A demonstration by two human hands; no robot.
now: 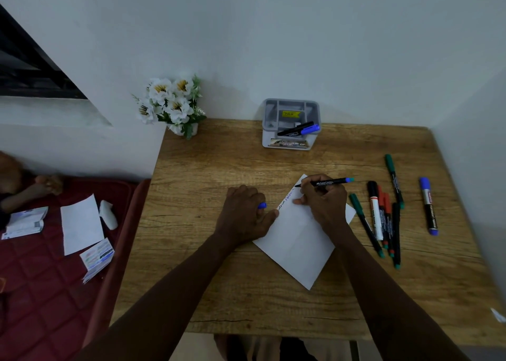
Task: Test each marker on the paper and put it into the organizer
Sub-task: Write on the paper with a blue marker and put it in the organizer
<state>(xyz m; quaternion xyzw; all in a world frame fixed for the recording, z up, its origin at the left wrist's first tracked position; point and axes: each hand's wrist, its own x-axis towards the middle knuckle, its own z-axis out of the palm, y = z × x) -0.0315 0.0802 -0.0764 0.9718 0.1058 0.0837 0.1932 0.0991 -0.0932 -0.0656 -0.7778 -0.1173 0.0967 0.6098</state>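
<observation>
My right hand (324, 202) pinches a slim black marker with a blue end (328, 182), its tip on the far corner of a tilted white paper sheet (298, 240). My left hand (243, 213) curls round a blue cap (262, 205), thumb on the sheet's left edge. Bare wooden table (219, 163) lies between the sheet and the grey plastic organizer (290, 122) at the far edge. Loose markers (376, 215) lie to the right.

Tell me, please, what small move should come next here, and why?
Probably lift the marker off the paper and bring its tip to the blue cap held in the left hand. The right hand has the tip at the end of a written line, so capping seems due before it goes into the organizer.
</observation>
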